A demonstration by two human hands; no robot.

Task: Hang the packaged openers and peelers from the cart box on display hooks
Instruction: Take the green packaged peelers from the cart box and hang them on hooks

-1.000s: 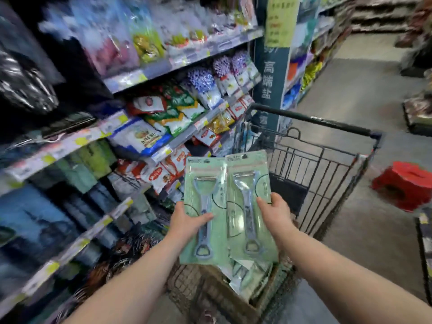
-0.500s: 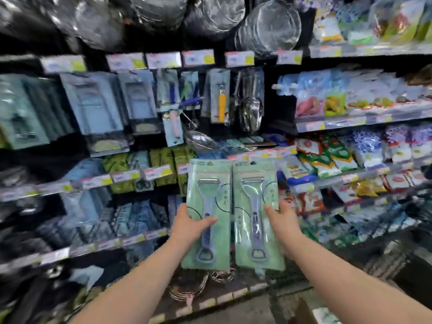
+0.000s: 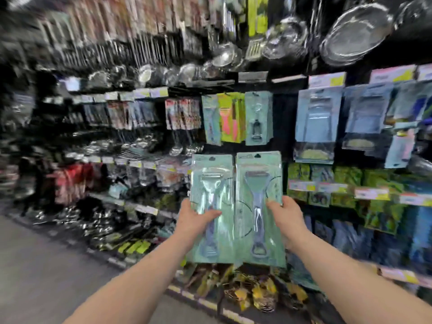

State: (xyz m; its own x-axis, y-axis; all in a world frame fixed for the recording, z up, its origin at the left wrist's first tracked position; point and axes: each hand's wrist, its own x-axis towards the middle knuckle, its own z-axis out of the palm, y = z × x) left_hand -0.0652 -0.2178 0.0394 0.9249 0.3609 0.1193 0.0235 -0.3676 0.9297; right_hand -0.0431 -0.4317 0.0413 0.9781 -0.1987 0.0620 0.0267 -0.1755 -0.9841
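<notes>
Hook wall ahead | left hand, right hand each grip one pack; edges touching | floor left

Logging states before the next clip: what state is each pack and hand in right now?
Left pale-green carded metal-tool pack, upright, unhung, held at its left edge.
Right pale-green carded metal-tool pack, upright, unhung, held at its right edge.
Left hand, grips the left pack, thumb on its front.
Right hand, grips the right pack, thumb on its front.
Teal carded opener pack above, hanging on the display.
</notes>
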